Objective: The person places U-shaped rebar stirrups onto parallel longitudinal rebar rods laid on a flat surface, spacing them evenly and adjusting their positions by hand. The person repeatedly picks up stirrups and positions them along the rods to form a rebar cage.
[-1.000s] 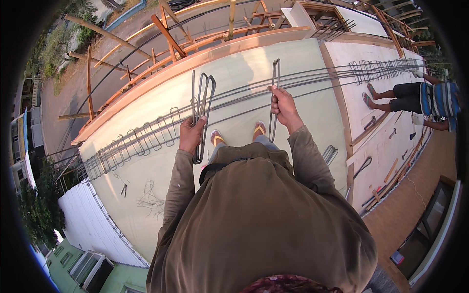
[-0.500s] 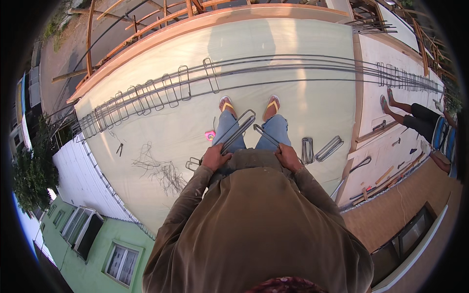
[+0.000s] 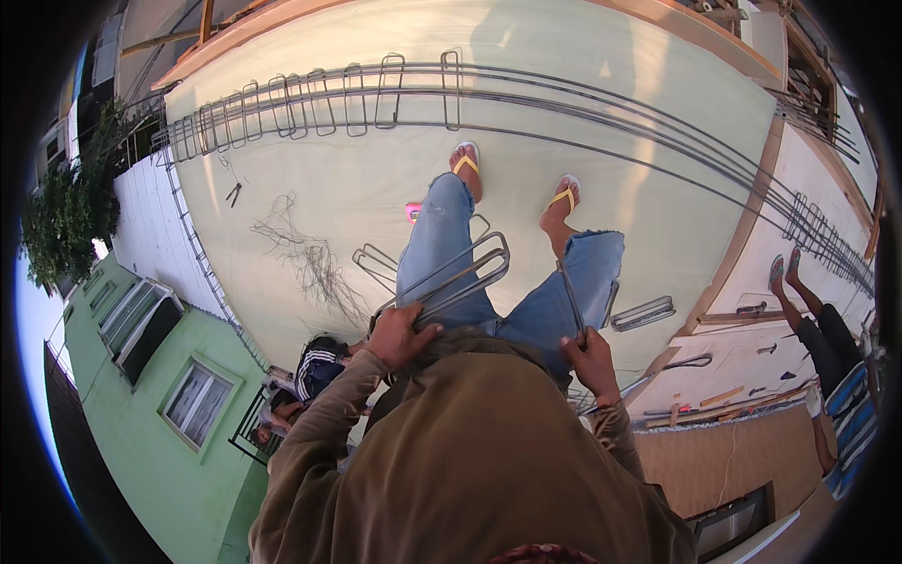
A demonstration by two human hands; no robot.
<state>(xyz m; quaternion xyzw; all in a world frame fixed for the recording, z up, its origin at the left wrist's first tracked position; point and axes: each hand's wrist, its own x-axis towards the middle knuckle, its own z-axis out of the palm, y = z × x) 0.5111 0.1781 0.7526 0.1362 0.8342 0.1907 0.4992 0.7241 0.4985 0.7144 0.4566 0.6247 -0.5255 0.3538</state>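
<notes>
Steel stirrup bundle (image 3: 462, 287): clamped in fingers of left hand (image 3: 399, 336), long axis forward-right. Separate stirrup (image 3: 569, 294): clamped in fingers of right hand (image 3: 594, 362), slanting forward-left.

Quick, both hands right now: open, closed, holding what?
Left hand: closed, holding bent steel loops.
Right hand: closed, holding a narrow steel piece.

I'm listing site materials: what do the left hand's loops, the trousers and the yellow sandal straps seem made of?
Bent loops: likely steel, dull grey, thin bars holding crisp bends. Trousers: apparently denim, faded blue with frayed edges. Sandal straps: perhaps rubber or plastic, plain yellow; too small to settle.
</notes>
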